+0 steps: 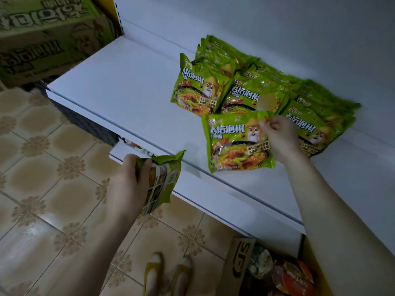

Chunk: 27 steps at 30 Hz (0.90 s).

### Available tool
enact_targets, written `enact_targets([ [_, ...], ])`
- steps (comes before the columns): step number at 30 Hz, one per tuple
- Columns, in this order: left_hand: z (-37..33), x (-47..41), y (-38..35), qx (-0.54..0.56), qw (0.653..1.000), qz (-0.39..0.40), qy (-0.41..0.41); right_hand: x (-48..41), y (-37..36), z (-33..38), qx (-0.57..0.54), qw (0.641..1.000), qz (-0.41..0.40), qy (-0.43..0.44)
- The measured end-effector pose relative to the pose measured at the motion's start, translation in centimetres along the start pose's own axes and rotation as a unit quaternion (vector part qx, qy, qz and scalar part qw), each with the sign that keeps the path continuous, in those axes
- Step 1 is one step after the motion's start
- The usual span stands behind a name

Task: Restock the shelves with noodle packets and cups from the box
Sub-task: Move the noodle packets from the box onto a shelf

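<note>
Head camera looked down on a white shelf, with a green printed carton sitting beyond its left end. Below the shelf's front edge, over the tiled floor, the left hand gripped a green noodle packet on edge, its fingers curled over the top seam. To the right, a second packet lay face up near the front edge of the shelf. The right hand pinched its upper right corner, fingers clamped on the foil. Behind it, toward the back wall, stocked packets lay shingled in three overlapping rows, and the pinched one sat just in front of the middle row. The step in hand looked like adding this packet to the front of a row. Done well, it would overlap the packet behind as its neighbours do, label up and sides squared with the row. It would be let go only once it lay settled, since the slick wrappers seemed apt to slide. The left packet could go in next. At the lower right, under the shelf, an open cardboard box held noodle cups with red and green lids; their number could not be told.
</note>
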<state>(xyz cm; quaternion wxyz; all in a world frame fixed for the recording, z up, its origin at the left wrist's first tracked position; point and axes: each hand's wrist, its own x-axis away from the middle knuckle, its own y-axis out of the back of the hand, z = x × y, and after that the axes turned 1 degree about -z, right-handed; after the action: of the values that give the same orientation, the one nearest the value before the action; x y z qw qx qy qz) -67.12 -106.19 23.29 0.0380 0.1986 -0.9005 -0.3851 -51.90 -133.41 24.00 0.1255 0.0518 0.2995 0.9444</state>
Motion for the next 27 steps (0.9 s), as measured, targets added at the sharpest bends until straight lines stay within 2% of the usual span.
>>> enact_targets([
  [5,-0.9,-0.5,0.3,0.004,1.0,-0.008,-0.019,-2.2,0.3,-1.2,-0.072,0.983,-0.16,-0.058],
  [11,-1.7,-0.9,-0.5,0.027,0.999,-0.01,-0.031,-3.6,-2.5,-1.4,-0.095,0.964,-0.234,-0.084],
  [18,-3.1,-1.7,-1.3,0.048,0.998,-0.002,-0.044,-4.2,-3.5,-2.1,-0.135,0.955,-0.25,-0.084],
  [27,-3.9,-2.4,-2.9,0.078,0.995,0.018,-0.06,-4.4,-3.9,-3.4,-0.152,0.969,-0.183,-0.065],
])
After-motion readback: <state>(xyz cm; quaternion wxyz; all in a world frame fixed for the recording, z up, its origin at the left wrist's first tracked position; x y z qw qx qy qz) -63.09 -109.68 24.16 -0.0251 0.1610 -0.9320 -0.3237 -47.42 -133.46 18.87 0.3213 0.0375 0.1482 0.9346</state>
